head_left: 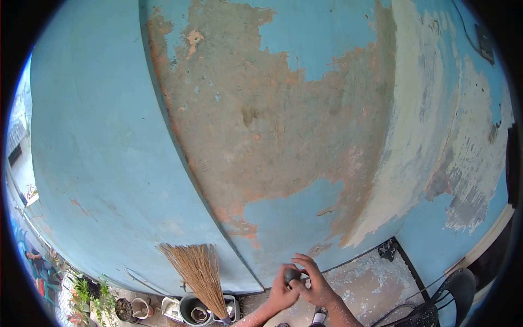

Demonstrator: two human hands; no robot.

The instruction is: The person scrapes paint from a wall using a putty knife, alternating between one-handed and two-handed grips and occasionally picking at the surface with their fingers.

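Note:
Both of my hands meet low in the view, in front of the wall's foot. A small dark grey, rounded object (292,274) sits between them; its kind cannot be made out. My left hand (282,292) is closed around its near left side, and the fingertips are slightly blurred. My right hand (317,288) has its thumb and bent fingers curled about the object from the right. Behind them rises a blue wall (294,212) with a large patch of bare grey-brown plaster (272,120).
A stick broom (199,272) stands bristles up against the wall, beside a grey bucket (188,308). Pots (143,309) and plants line the lower left. Paint flakes litter the floor (370,289). A black chair (455,294) is at right. A seated person (38,261) is far left.

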